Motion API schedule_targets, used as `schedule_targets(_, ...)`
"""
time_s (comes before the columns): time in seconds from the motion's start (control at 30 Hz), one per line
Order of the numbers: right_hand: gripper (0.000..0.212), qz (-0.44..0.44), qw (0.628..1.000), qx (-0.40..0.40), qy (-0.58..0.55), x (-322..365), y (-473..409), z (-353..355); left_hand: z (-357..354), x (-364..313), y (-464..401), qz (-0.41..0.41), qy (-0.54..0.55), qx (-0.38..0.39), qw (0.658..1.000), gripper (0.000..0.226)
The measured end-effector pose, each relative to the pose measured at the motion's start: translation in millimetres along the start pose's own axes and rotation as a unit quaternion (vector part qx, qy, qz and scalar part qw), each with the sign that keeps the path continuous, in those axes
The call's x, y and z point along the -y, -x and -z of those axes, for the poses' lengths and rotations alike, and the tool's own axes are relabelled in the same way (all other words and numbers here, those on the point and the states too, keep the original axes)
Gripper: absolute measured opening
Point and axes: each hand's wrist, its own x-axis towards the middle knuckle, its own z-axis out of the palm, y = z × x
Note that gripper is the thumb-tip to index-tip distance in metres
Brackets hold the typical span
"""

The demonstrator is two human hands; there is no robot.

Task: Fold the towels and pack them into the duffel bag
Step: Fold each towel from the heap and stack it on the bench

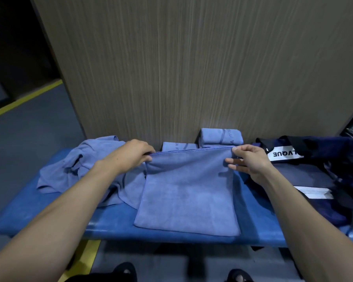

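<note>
Now towel's [189, 190] far corners between both hands' fingers [149, 157].

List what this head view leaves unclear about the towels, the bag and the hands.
- Duffel bag: cut off by the right edge; its opening is too dark to show any contents.
- Bag label: lettering partly hidden by a fold.
- Folded towels by the wall: count unclear, the held towel covers their lower part.
- Left hand and right hand: fingertips hidden under the towel's far edge.
</note>
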Motion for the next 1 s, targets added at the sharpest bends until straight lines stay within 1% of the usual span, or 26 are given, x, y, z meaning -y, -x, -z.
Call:
schedule_targets(0.1, 0.008, 0.005, 1.0, 0.018, 0.007, 2, 3, 1, -4, -2, -2, 0.025, -0.063, 0.032, 0.997, 0.02)
schedule_targets(0.2, 0.005, 0.008, 0.999, 0.047, 0.025, 6, 5, 2, -5, 0, -2, 0.043, -0.105, 0.034, 0.993, 0.014)
schedule_targets(0.23, 0.004, 0.01, 0.998, 0.056, 0.031, 7, 5, 3, -4, 1, -3, 0.052, -0.117, 0.045, 0.991, 0.016)
schedule_targets(0.3, 0.007, 0.018, 0.996, 0.071, 0.041, 8, 4, 5, -2, 2, -4, 0.063, -0.132, 0.064, 0.987, 0.023)
schedule_targets(0.37, 0.013, 0.025, 0.995, 0.086, 0.052, 11, 2, 8, 0, 1, -7, 0.065, -0.14, 0.066, 0.986, 0.024)
schedule_targets(0.47, 0.013, 0.037, 0.993, 0.089, 0.072, 13, -4, 9, 2, -2, -14, 0.074, -0.15, 0.04, 0.985, 0.025)
schedule_targets(0.57, 0.005, 0.052, 0.993, 0.078, 0.072, 11, -9, 9, 1, -3, -17, 0.082, -0.118, -0.047, 0.989, 0.024)
schedule_targets(0.63, 0.004, 0.061, 0.993, 0.078, 0.067, 6, -6, 12, -1, -3, -12, 0.064, -0.098, -0.084, 0.99, 0.026)
schedule_targets(0.7, 0.007, 0.07, 0.99, 0.092, 0.076, -1, 2, 18, -6, -7, 0, 0.016, -0.101, -0.092, 0.991, 0.035)
schedule_targets(0.8, 0.013, 0.076, 0.984, 0.114, 0.112, -17, 19, 33, -25, -4, 26, -0.013, -0.09, -0.085, 0.992, 0.022)
schedule_targets(0.83, 0.014, 0.076, 0.982, 0.121, 0.125, -24, 26, 38, -30, -3, 39, -0.017, -0.062, -0.088, 0.994, 0.022)
schedule_targets(0.93, 0.013, 0.081, 0.972, 0.136, 0.173, -48, 47, 48, -43, -11, 72, -0.056, -0.08, -0.106, 0.99, 0.037)
schedule_targets(0.97, 0.013, 0.087, 0.967, 0.138, 0.196, -56, 53, 50, -43, -17, 82, -0.071, -0.092, -0.107, 0.987, 0.035)
schedule_targets(1.0, 0.013, 0.096, 0.96, 0.138, 0.224, -63, 59, 51, -47, -20, 89, -0.089, -0.108, -0.114, 0.984, 0.028)
